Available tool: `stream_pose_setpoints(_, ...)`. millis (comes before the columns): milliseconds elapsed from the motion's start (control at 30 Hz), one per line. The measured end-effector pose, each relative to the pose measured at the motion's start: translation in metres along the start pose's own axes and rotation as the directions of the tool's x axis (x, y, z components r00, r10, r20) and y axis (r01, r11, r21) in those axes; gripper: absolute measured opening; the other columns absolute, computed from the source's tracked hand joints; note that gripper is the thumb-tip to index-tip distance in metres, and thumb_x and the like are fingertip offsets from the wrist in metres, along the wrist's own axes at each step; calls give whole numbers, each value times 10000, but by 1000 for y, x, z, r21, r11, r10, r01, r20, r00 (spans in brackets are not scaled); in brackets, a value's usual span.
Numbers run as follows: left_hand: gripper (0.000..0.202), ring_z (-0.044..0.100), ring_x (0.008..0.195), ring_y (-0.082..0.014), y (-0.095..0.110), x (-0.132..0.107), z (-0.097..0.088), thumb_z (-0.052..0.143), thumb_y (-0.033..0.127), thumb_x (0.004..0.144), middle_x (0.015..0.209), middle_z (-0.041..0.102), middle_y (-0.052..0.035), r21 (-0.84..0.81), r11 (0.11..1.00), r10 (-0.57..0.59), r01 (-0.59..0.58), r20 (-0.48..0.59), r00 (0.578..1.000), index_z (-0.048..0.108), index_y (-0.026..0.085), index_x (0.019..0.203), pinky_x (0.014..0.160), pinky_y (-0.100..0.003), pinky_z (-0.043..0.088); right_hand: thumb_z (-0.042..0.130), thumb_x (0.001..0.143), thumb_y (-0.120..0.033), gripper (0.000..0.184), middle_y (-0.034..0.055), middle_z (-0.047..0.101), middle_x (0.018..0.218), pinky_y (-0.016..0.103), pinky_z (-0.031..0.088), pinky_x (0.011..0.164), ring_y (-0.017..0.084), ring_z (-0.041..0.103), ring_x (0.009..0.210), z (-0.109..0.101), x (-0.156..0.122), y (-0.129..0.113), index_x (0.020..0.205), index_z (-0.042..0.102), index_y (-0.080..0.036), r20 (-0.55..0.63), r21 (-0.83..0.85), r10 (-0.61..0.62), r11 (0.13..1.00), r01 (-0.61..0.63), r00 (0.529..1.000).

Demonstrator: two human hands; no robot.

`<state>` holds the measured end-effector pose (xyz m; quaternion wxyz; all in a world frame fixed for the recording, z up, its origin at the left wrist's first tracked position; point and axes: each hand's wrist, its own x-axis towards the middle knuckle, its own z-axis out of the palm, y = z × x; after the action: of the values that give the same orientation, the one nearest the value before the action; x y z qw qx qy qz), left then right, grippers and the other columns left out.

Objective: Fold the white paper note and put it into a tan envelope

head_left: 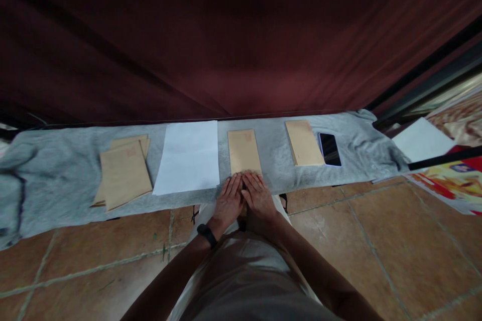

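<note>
Middle brown envelope (pixel 244 150) lies flat on grey cloth (pixel 274 160), mostly beyond the fingertips; left hand (pixel 229 199) and right hand (pixel 259 197) side by side, fingers extended flat over its near end, neither clasping it; white paper (pixel 188 158) lies to the left, more envelopes (pixel 304 143) to the right, just beside a phone (pixel 330 150).

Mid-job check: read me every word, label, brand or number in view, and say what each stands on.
Nothing is legible in this view.
Middle envelope: small reddish print, too small to read.
Left envelope pile: blurred reddish print on the top one, unreadable.
Right envelope stack: faint reddish mark, unreadable.
Red-and-yellow printed item at far right: blue logo, too blurred to read.
</note>
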<state>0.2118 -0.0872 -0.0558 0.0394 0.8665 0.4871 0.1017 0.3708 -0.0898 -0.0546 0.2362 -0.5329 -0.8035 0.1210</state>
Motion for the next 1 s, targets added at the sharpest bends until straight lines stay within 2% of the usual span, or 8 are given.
stream_pose_setpoints(300,600,261,1535,-278,-4,-2,2,430,237,960,1604,382,-187,7,1000,-24,24,-1,1000,397,17,1517,1255,-454,272,406,1055,-322,515,153,480,1548,482,305,1237,254,381,1477,3,-1,6,1516,440,-94,53,-71,-6,997,10,999)
stream_pose_setpoints(500,598,328,1507,-310,-5,-7,-2,432,383,1009,1588,396,-215,3,995,-97,97,-20,995,432,41,1499,1225,-477,312,412,1053,-317,530,129,442,1578,466,293,1238,239,386,1477,-5,-10,18,1546,392,-124,61,-139,29,990,-20,998)
stream_pose_setpoints(667,588,323,1507,-329,-2,-10,-4,446,417,1011,1589,388,-230,-34,986,-164,162,-35,986,459,73,1487,1216,-508,307,376,1063,-324,552,110,397,1606,463,264,1244,236,366,1489,-8,-23,33,1582,322,-143,36,-183,59,982,-52,998)
stream_pose_setpoints(833,499,394,1462,-342,1,-5,-7,442,357,1013,1550,456,-211,-112,969,-226,219,-54,973,526,96,1429,1172,-518,363,391,1057,-318,565,121,404,1600,472,263,1240,244,365,1491,-8,-29,40,1587,312,-138,30,-185,75,980,-69,997)
stream_pose_setpoints(1000,395,566,1264,-314,-1,16,-10,491,214,951,1349,627,-171,-328,894,-352,306,-89,932,618,143,1318,1098,-496,441,401,1053,-305,556,130,424,1587,479,260,1240,249,383,1480,-7,-29,39,1577,335,-132,6,-170,77,983,-75,997)
